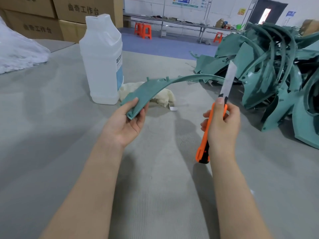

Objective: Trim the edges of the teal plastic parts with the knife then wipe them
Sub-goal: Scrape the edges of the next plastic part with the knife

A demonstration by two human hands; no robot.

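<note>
My left hand (128, 120) grips the near end of a long curved teal plastic part (156, 87), which arcs away to the right above the table. My right hand (222, 121) holds an orange and black utility knife (207, 135) upright, thumb on the slider. Its long blade (228, 78) is extended and points up, just in front of the part's far end. A cream cloth (164, 98) lies crumpled on the table behind the part.
A large translucent plastic jug (101, 59) stands left of the cloth. A heap of teal plastic parts (276, 75) fills the right side of the grey table (155, 187). Cardboard boxes (51, 18) and a white bag (19, 50) sit at the far left.
</note>
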